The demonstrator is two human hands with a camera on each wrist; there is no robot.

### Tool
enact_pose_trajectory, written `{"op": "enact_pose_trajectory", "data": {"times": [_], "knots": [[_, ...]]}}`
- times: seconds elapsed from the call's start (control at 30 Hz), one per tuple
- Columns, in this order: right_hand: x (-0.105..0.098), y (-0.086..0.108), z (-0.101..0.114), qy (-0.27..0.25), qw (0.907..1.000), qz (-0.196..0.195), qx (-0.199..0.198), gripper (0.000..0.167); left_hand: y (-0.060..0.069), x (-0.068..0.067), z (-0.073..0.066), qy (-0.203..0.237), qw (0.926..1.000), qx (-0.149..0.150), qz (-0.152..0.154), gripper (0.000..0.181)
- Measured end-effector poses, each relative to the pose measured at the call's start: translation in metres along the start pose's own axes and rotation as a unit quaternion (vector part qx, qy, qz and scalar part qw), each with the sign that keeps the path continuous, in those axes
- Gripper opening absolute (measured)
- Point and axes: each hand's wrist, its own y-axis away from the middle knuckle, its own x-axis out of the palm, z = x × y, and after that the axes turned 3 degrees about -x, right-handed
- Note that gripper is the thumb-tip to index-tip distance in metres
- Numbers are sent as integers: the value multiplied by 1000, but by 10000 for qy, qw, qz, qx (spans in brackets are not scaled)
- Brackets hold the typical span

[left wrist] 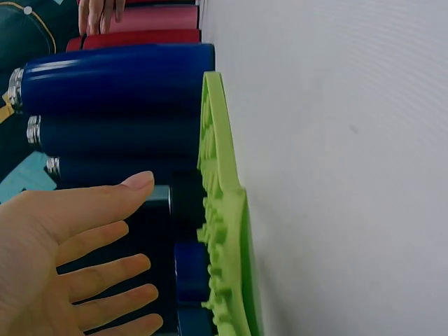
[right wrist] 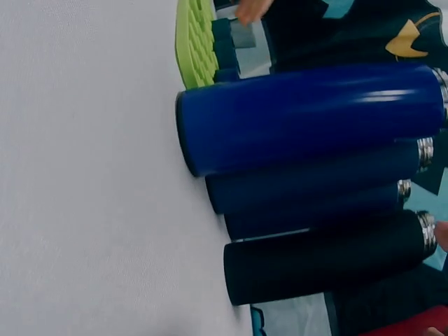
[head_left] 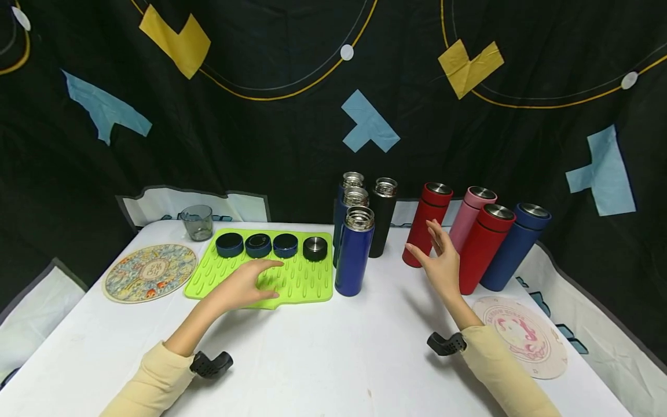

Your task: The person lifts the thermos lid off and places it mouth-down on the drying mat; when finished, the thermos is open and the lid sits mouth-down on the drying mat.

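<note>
My left hand [head_left: 247, 284] hovers over the near edge of a green ribbed mat [head_left: 307, 292], thumb and fingers spread, holding nothing. On the mat's far side stand three dark blue bottle lids [head_left: 285, 246] and a black one [head_left: 315, 250] with a steel top. Right of the mat are uncapped flasks: a glossy blue flask [head_left: 355, 258] in front, two navy ones behind, and a black flask [head_left: 383, 223]. My right hand [head_left: 443, 260], fingers parted and grasping nothing, is in front of the capped flasks: a red flask [head_left: 428, 226], a pink flask [head_left: 469, 217], a second red and a blue flask [head_left: 513, 249].
A clear glass cup [head_left: 198, 223] stands at the back left, behind a round patterned coaster [head_left: 151, 272]. A pale pink round coaster [head_left: 521, 336] lies at the right, near the right forearm. Behind the white table [head_left: 339, 359] hangs a black cloth [head_left: 292, 150].
</note>
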Motion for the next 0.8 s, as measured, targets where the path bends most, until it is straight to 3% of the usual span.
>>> {"op": "enact_pose_trajectory", "data": {"times": [0.23,0.5,0.8], "knots": [[-6,-1,23,58,9987,-499,-13,63,15,-6,14,-61,9998,-111,157,64],[0,-18,-27,-67,9952,-891,389,78,27,-14,30,-17,9989,-390,255,69],[15,-30,-51,87,9915,-1061,742,89,29,-9,43,-122,9971,-621,430,70]]}}
